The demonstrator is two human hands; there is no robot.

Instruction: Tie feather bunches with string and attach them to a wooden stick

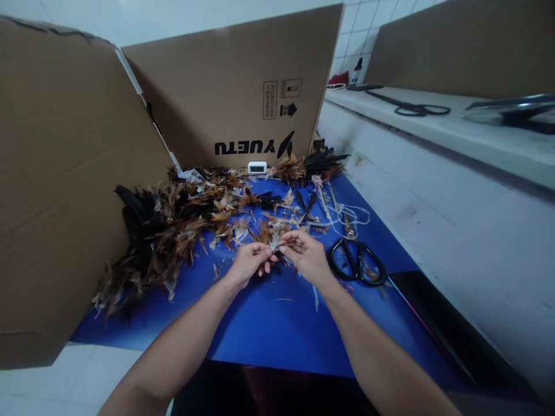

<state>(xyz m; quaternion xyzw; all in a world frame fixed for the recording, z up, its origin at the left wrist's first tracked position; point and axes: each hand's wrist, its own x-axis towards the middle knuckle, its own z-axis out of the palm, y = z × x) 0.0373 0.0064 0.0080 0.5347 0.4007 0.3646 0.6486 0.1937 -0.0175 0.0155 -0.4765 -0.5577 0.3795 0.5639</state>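
Over a blue mat [269,318], my left hand [249,263] and my right hand [306,254] meet at the fingertips. Both pinch a small bunch of brown and white feathers [274,241] between them. Just beyond the hands lies a wide heap of brown, black and white feathers [173,225], spreading to the left. Black-handled scissors [358,261] lie on the mat, close to the right of my right hand.
Cardboard sheets [56,190] stand as walls at the left and back [243,86]. A small white device [257,167] sits at the back, and white string [347,215] lies near the scissors. A white tiled ledge [455,190] runs along the right, with another pair of scissors [416,108] on the counter beyond it.
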